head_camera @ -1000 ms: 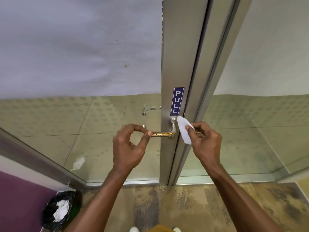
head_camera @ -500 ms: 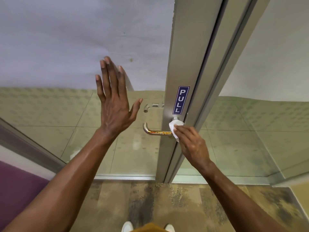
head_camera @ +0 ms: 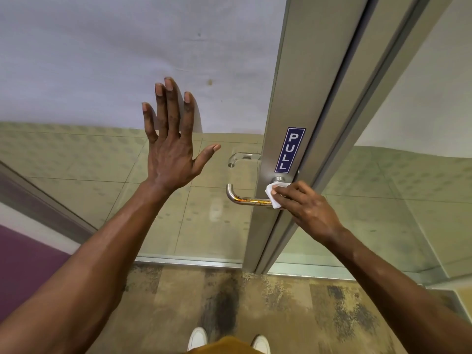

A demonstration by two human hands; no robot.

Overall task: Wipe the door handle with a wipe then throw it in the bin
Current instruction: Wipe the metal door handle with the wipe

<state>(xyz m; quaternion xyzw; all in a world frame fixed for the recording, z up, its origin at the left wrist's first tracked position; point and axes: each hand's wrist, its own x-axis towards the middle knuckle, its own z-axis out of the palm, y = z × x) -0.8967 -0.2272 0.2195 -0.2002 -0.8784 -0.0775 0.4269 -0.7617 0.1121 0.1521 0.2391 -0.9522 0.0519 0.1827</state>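
White and bunched, the wipe (head_camera: 274, 195) sat in my right grip (head_camera: 304, 208), the fingers closed over it and pressing it onto the door handle (head_camera: 245, 199) at the end nearest the door frame (head_camera: 283, 98). Just to the left of that grip the bare steel lever ran out to its curved tip, an orange glint along its underside. Directly above the grip a blue PULL sign (head_camera: 290, 150) was stuck upright on the frame. My left grip (head_camera: 171, 152) was fully open and held nothing, fingers spread flat against the glass door panel (head_camera: 76, 154), well to the left of the handle and higher. Below both grips I saw mottled floor (head_camera: 281, 302) and the toes of white shoes (head_camera: 196, 338).
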